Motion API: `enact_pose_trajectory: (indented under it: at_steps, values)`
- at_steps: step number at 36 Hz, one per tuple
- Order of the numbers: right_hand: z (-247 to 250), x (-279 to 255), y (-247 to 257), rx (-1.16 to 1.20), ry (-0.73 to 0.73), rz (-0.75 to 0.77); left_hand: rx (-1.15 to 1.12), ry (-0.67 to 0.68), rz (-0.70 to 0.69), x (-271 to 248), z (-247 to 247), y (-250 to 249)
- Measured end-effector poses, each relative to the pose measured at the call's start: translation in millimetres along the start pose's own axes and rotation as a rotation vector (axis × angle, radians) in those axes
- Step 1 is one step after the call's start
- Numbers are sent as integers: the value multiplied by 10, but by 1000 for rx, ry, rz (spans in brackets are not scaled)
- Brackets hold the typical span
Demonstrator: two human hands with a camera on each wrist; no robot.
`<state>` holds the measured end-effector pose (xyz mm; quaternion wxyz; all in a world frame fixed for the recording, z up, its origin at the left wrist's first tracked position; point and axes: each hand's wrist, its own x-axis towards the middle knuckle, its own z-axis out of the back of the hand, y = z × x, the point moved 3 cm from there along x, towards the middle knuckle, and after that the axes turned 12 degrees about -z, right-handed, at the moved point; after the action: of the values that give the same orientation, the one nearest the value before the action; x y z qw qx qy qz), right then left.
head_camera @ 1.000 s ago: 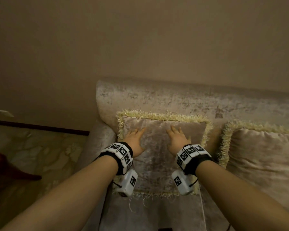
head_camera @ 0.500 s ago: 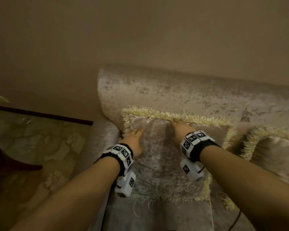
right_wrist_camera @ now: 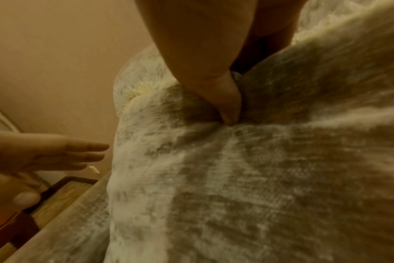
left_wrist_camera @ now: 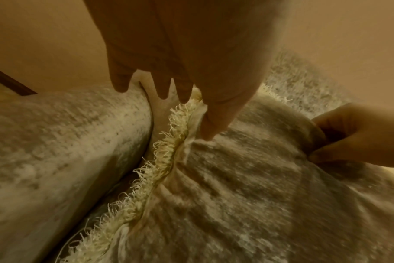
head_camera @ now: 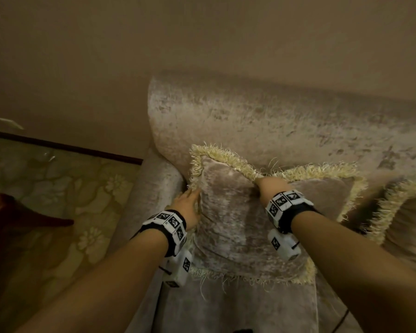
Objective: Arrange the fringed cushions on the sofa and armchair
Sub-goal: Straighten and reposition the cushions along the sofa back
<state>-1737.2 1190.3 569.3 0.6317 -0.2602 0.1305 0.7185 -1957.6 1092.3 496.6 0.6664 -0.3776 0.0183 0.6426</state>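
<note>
Since the earlier frame, right hand is climbing to the top edge of the fringed cushion and pinching it; left hand is lying flat-fingered along its left edge at the sofa's left corner. Step: plumping. Next, likely seating it upright against the backrest.

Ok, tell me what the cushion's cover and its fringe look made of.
Cushion cover: looks like crushed velvet or chenille, taupe with patchy silvery sheen; it dents softly under the right hand. Fringe: cream cut-yarn trim, probably cotton or synthetic, with loose frayed strands. The sofa back seems the same fabric.
</note>
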Motion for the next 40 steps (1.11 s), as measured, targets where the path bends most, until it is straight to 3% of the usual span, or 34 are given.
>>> enact_pose_trajectory:
  at_steps: [16,22,35,40]
  values:
    - [408,-600,-275,33,-14,98,-84,-140,72,-309,173,-68]
    - [535,-997,-370,73,-69,114,-239,-87,127,-419,172,-28]
    - [1307,-1930,-652,254,-361,174,-311,-304,-23,-1091,924,-579]
    - [1463,-2041,-819,343,-472,144,-292,-402,-77,-1243,1123,-726]
